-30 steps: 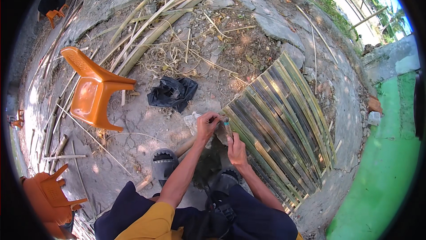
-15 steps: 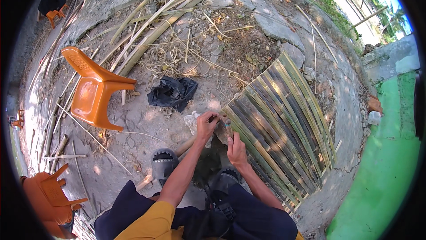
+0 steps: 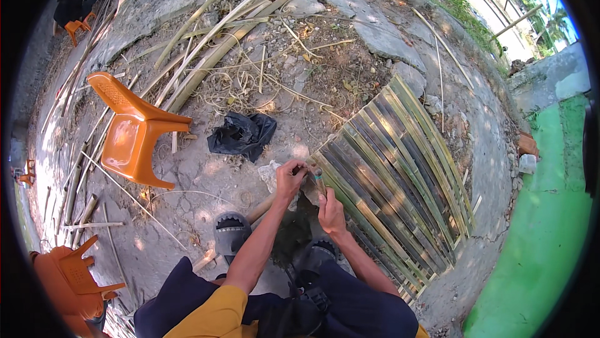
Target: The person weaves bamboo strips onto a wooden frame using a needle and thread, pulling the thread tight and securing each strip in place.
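Observation:
My left hand (image 3: 290, 179) is closed in a pinch at the near left corner of a slatted bamboo panel (image 3: 387, 181); what its fingertips hold is too small to make out. Just right of it, my right hand (image 3: 332, 213) wraps round the wooden handle of a short hammer (image 3: 319, 180), which has a teal band near its head. The hammer's head lies close to the left fingertips, and I cannot tell whether they touch. Split bamboo strips lie side by side in the panel, fanning away to the right.
A black plastic bag (image 3: 242, 135) lies ahead of my feet. An orange plastic chair (image 3: 128, 144) stands at the left, another (image 3: 75, 275) nearer. Long bamboo poles (image 3: 206, 66) and loose strips cover the ground. A green wall (image 3: 525, 244) runs along the right; a seated person (image 3: 72, 3) is far left.
The hammer head has shifted slightly, and both hands stay in nearly the same place. The whole view has tilted a little; the panel, bag and chairs rest as before.

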`<state>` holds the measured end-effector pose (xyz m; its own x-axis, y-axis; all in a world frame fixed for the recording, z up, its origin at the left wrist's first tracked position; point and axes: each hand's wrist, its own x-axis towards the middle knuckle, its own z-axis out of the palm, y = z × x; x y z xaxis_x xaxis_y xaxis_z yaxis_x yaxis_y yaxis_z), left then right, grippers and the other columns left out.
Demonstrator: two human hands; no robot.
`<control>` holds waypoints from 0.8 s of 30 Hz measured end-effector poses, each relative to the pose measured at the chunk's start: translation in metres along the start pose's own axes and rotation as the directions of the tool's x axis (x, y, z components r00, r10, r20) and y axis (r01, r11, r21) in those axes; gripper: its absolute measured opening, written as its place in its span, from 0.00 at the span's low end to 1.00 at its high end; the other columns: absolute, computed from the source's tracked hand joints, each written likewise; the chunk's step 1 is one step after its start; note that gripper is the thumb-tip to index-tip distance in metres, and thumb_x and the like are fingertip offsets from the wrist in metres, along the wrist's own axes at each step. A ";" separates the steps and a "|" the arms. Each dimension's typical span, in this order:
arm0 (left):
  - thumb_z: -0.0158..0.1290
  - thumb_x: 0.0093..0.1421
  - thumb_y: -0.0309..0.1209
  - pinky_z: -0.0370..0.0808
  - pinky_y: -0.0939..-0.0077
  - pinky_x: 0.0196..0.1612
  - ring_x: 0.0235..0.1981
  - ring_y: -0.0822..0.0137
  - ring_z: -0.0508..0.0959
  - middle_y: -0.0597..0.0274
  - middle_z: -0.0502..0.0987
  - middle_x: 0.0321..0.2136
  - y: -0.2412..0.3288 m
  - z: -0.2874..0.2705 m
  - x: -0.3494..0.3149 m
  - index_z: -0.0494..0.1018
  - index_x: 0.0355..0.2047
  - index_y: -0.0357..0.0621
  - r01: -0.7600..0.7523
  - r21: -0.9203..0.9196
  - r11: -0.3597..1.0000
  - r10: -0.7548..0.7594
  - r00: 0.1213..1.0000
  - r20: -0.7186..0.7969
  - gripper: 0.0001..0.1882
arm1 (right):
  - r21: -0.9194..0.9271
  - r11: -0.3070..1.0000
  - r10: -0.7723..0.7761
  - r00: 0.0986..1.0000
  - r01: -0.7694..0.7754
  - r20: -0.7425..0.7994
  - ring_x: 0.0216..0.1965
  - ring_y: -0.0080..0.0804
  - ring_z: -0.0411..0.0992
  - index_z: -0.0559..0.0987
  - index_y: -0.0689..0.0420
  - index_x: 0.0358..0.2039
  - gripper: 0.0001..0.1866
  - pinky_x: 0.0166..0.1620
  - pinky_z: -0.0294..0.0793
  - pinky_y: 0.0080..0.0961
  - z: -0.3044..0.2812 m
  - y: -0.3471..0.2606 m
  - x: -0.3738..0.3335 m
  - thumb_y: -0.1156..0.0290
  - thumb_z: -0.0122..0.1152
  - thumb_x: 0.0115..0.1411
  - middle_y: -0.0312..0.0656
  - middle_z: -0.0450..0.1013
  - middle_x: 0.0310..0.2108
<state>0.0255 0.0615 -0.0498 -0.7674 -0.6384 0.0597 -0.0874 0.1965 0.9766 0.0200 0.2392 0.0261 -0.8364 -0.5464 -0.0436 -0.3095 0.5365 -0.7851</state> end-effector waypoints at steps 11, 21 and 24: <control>0.66 0.55 0.20 0.74 0.74 0.30 0.23 0.72 0.77 0.60 0.82 0.25 0.010 -0.001 0.004 0.83 0.33 0.38 -0.008 0.010 1.000 0.008 1.000 0.017 0.05 | 0.101 0.993 -0.052 0.993 0.063 -0.108 0.36 0.73 0.75 0.70 0.64 0.51 0.12 0.35 0.73 0.57 -0.016 -0.028 0.007 0.69 0.49 0.75 0.69 0.75 0.33; 0.66 0.54 0.19 0.71 0.76 0.27 0.22 0.76 0.75 0.62 0.81 0.23 0.009 0.000 0.006 0.83 0.33 0.38 -0.021 -0.038 0.999 0.021 1.000 -0.009 0.06 | 0.016 1.000 -0.017 0.993 0.019 -0.113 0.34 0.72 0.74 0.69 0.62 0.44 0.08 0.33 0.71 0.58 -0.007 -0.007 0.004 0.69 0.49 0.74 0.66 0.74 0.30; 0.65 0.54 0.19 0.71 0.76 0.27 0.22 0.76 0.75 0.62 0.81 0.23 0.006 0.001 0.003 0.83 0.33 0.38 -0.067 0.003 0.998 0.067 0.997 -0.028 0.06 | -0.025 0.998 -0.054 0.995 0.052 -0.087 0.34 0.72 0.74 0.69 0.62 0.45 0.09 0.34 0.71 0.58 -0.002 0.003 0.000 0.68 0.49 0.75 0.65 0.74 0.30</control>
<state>0.0215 0.0615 -0.0439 -0.7538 -0.6440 0.1310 -0.0373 0.2409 0.9698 0.0183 0.2424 0.0249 -0.8549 -0.5162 0.0526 -0.3634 0.5233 -0.7708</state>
